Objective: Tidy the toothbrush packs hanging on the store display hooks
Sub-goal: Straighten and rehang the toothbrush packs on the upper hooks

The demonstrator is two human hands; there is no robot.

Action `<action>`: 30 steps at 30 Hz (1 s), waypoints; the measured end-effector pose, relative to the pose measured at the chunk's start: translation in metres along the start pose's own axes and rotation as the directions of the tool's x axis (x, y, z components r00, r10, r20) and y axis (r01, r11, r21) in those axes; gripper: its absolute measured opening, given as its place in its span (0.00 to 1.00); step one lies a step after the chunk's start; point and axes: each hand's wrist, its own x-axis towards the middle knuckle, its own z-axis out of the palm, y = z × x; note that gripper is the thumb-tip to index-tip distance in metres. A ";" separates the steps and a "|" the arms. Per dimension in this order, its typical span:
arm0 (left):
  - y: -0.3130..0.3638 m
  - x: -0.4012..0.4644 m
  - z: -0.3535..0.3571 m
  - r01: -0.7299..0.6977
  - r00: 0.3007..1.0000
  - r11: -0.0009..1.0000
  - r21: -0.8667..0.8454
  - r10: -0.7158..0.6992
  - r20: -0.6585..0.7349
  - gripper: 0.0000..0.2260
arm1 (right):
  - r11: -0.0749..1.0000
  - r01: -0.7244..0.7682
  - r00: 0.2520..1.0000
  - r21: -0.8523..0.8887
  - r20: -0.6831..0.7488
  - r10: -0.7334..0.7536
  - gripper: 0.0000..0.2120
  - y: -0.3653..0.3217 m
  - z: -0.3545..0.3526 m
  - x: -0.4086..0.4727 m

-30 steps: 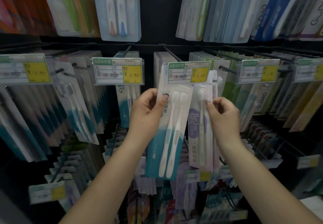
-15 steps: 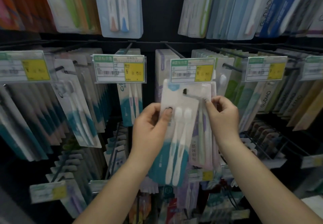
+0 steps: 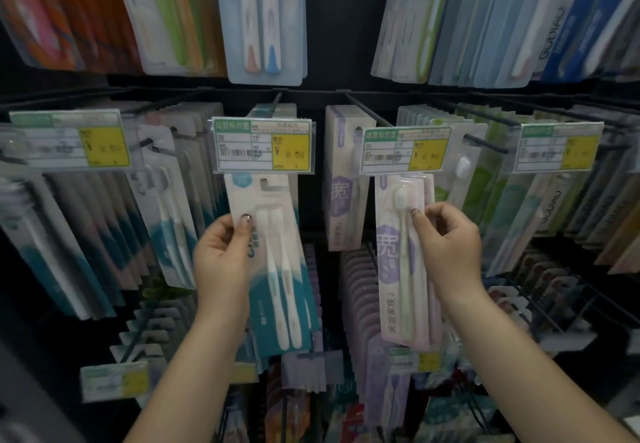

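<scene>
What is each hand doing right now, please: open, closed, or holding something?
Left hand: closed on the teal two-brush pack, thumb on its front.
Right hand: closed on the purple toothbrush pack at its right edge.

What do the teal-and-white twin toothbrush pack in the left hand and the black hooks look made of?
Teal-and-white twin toothbrush pack: printed card backing, seemingly under a clear glossy plastic blister, judging by the sheen over the brushes. Black hooks: thin straight rods, probably coated metal wire; finish unclear in the dim light.

teal pack (image 3: 277, 269): two white brushes, tilted, top under price tag, pinched at left edge | purple pack (image 3: 398, 269): front of stack, hanging near-upright, pinched at right edge
</scene>
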 end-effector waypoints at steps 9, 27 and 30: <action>0.010 0.035 -0.006 -0.069 0.997 0.998 -0.002 0.069 0.017 0.10 | 1.000 -0.001 1.000 -0.008 0.012 0.001 0.14 0.001 -0.002 0.000; 0.022 0.056 0.005 0.013 0.997 1.000 0.027 -0.015 0.070 0.09 | 1.000 -0.007 0.999 -0.021 0.042 0.008 0.11 0.005 0.002 -0.001; 0.023 0.059 0.007 -0.005 0.998 1.000 -0.006 0.006 0.065 0.09 | 1.000 -0.007 0.996 -0.015 0.089 0.008 0.11 0.005 0.004 -0.002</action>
